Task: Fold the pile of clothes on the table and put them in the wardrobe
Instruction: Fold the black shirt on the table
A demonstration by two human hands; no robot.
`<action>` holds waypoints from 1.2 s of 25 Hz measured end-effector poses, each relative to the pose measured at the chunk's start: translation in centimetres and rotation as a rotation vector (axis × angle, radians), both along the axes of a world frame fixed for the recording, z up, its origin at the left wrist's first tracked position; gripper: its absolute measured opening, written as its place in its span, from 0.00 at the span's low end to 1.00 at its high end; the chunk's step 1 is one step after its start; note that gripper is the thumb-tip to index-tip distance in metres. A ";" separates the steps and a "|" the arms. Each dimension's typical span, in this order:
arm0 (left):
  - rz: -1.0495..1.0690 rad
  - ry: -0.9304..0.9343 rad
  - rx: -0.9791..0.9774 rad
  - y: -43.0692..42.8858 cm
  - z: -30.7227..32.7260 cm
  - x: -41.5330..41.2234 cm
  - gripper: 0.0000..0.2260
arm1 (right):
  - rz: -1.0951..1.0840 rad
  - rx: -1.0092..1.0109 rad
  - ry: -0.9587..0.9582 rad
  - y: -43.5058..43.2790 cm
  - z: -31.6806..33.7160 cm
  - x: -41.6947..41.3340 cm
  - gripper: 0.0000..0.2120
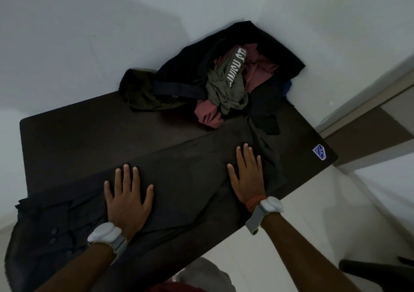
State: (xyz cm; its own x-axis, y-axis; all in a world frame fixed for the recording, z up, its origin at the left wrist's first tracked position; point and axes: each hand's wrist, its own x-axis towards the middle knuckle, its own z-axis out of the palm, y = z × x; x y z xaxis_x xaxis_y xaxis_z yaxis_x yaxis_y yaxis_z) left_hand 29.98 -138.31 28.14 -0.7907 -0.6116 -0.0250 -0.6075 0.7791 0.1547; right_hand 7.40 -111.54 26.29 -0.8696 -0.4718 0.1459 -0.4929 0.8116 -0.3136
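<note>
Cloth lies under our 2 palms: the dark garment (pixel 186 170), buttoned end hanging off at left, runs lower left to upper right along the surface (pixel 78 139). Our left grip (pixel 126 198) and right grip (pixel 247 175) press it flat, fingers straight, clasping nothing. The pile (pixel 212 78) sits behind, nearer our right.

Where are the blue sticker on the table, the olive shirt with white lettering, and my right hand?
blue sticker (pixel 319 152), head view, its middle.
olive shirt with white lettering (pixel 224 87), head view, plain fabric beside the lettering.
right hand (pixel 247 175), head view, back of the hand.
</note>
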 end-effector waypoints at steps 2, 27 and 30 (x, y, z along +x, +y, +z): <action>-0.054 0.000 0.005 -0.3 0.1 -0.2 0.34 | -0.078 -0.020 -0.004 0.0 0.6 1.4 0.31; -0.733 0.004 0.107 8.9 2.9 -12.5 0.32 | -0.117 0.126 0.031 5.2 2.9 2.2 0.29; -0.695 -0.099 0.099 11.5 2.9 -16.5 0.32 | -0.031 0.137 -0.002 6.8 1.5 1.4 0.28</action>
